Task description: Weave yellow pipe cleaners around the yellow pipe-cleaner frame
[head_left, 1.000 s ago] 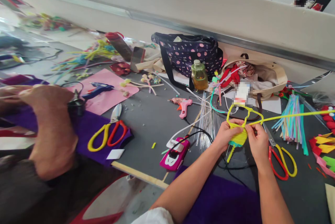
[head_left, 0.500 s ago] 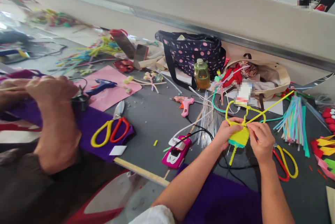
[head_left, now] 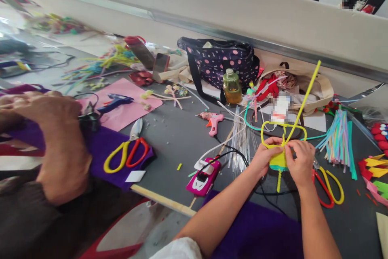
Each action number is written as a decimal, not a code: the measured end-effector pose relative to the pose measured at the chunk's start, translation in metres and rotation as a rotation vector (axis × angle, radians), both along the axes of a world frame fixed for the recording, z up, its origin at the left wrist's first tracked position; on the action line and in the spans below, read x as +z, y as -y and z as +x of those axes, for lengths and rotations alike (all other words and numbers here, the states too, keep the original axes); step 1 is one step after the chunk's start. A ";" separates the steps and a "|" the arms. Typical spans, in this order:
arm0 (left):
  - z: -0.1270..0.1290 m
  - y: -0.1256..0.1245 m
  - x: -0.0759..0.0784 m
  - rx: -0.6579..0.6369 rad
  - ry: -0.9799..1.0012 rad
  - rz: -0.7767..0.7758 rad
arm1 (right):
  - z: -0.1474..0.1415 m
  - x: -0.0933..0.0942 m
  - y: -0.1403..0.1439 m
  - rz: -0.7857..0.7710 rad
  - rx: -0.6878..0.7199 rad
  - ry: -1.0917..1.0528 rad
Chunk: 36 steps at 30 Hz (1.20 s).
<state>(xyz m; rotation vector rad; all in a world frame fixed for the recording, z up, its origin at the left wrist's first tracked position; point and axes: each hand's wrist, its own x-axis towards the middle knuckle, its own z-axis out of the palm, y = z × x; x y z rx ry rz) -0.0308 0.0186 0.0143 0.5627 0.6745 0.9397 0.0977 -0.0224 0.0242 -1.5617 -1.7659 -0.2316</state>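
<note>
Between my hands is a yellow pipe-cleaner figure (head_left: 277,159) with two wire-like loops on top, a teal band at its lower edge and a twisted yellow stem below. My left hand (head_left: 264,157) grips its left side, thumb across the front. My right hand (head_left: 300,158) pinches at the top middle, where a long yellow pipe cleaner (head_left: 304,99) rises up and to the right. The exact contact of the right fingertips is partly hidden. Beside my right wrist lie red-and-yellow scissors (head_left: 333,186).
A pink glue gun (head_left: 216,123) and a magenta power strip (head_left: 206,176) with cables lie left of my hands. Behind stand a bottle (head_left: 232,87) and a dark patterned bag (head_left: 218,59). Pastel pipe cleaners (head_left: 338,142) are at right. Another person's hands (head_left: 45,109) work at left.
The long pipe cleaner has swung from a low rightward slant to a steep upward one. The figure has turned slightly, its stem now hanging nearly straight down.
</note>
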 end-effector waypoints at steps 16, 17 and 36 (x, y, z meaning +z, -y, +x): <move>-0.007 -0.009 -0.001 0.107 -0.273 0.212 | -0.006 -0.006 -0.001 -0.050 0.073 -0.040; -0.008 -0.010 -0.002 0.114 -0.281 0.221 | -0.007 -0.006 0.000 -0.043 0.074 -0.037; -0.010 -0.015 -0.004 0.102 -0.120 -0.019 | -0.011 -0.002 0.002 -0.024 0.149 0.049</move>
